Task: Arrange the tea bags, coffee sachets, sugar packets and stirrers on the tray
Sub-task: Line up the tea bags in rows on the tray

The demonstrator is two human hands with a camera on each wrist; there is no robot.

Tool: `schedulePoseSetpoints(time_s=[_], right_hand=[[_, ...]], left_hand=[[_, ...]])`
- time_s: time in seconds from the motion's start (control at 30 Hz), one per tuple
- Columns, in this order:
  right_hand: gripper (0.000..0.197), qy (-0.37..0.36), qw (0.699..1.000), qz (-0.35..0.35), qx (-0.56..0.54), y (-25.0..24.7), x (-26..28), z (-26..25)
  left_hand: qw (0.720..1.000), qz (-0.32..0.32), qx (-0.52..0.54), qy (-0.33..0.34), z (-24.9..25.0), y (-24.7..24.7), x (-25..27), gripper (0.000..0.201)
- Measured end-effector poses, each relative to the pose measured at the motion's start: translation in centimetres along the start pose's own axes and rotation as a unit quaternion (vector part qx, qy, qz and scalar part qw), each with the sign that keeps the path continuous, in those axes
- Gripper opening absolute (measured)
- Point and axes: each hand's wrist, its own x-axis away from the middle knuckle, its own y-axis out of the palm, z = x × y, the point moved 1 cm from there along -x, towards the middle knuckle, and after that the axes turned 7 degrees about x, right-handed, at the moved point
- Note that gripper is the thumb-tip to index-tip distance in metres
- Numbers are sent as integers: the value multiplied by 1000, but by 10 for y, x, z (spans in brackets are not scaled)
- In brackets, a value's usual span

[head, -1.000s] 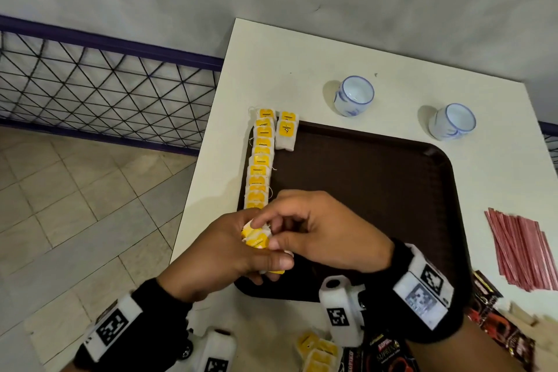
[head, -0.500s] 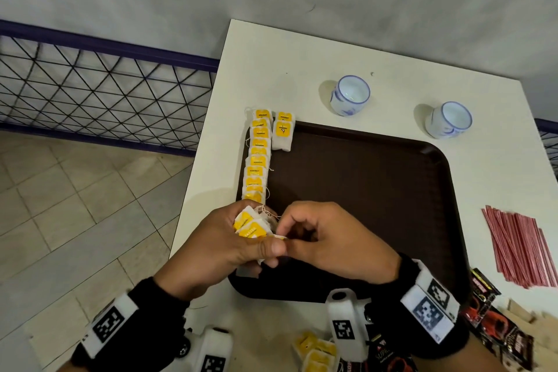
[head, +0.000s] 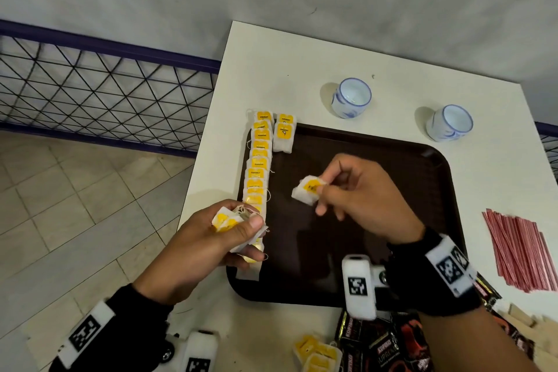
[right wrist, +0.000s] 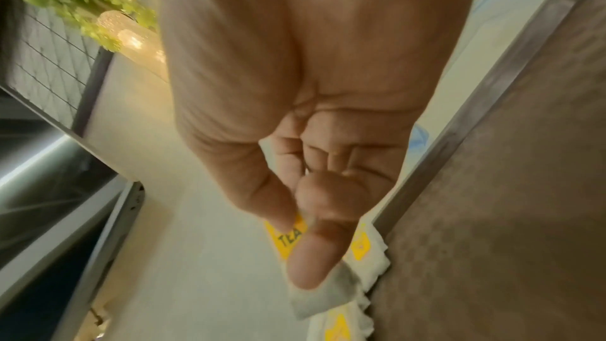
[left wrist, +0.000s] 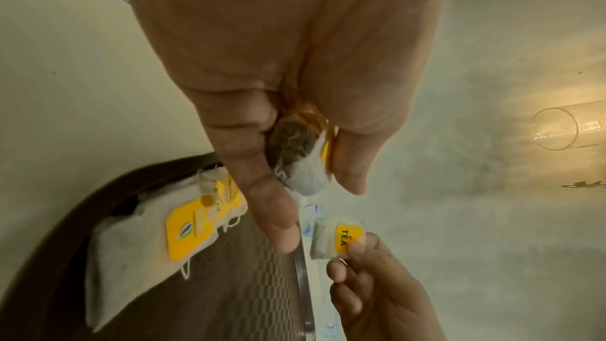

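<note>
Two hands held tea bags over the brown tray [head: 422, 178].
Left hand [head: 205, 238] clutched a tea-bag bundle [head: 229, 220] above the tray's left edge, beside the tea-bag row [head: 258, 166]; right hand [head: 362, 199] pinched one tea bag [head: 308, 190] above the tray's bare middle; red stirrers [head: 519, 251] lay right.

Left hand [head: 208, 238]: fingers and thumb curled, grip closed on a bundle of tea bags [head: 232, 222], wrist band worn | Right hand [head: 359, 199]: raised, thumb and forefinger pinching a single tea bag [head: 308, 190], other fingers curled, wrist band worn
</note>
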Motion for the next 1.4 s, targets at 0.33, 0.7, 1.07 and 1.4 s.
schedulePoseSetpoints(time_s=[0.33, 0.7, 1.07, 1.4], right_hand=[[13, 60, 998, -15, 25, 7, -88, 7], [14, 95, 995, -4, 30, 23, -120, 12], [12, 67, 994, 36, 77, 25, -126, 15], [15, 62, 985, 80, 139, 26, -113, 8]], left_hand=[[1000, 0, -22, -8, -3, -4, 3, 39], [1000, -3, -22, -15, -7, -9, 2, 39], [999, -12, -23, -20, -9, -7, 1, 35], [999, -23, -25, -21, -6, -6, 2, 38]])
